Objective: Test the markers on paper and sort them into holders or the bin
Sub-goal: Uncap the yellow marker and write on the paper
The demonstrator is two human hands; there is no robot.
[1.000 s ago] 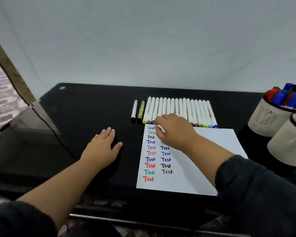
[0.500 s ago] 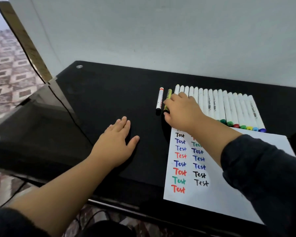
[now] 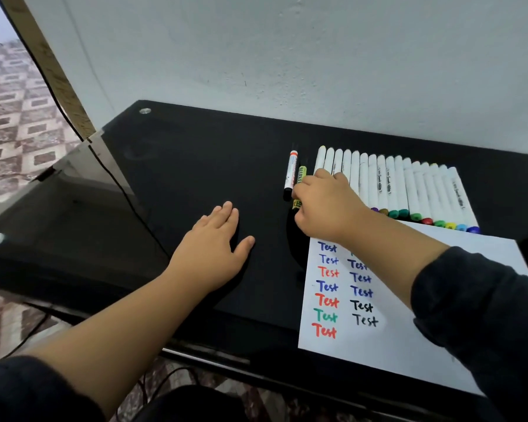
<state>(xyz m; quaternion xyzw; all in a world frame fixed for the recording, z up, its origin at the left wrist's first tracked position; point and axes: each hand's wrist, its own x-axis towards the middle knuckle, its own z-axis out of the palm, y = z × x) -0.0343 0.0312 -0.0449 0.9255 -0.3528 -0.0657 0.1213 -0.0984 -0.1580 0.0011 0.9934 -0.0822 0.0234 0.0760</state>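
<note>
Your right hand had its grip closing on the yellow-green black-capped marker, beside the red-and-white marker; full clamp I couldn't tell. Left hand flat, fingers spread on the black glass table. Pick-up step; next probably uncap and test on the white paper sheet below.

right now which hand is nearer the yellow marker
Right. The right hand lies over the yellow marker, fingers on it. The left hand rests flat on the table, off to the marker's left and nearer the person.
</note>
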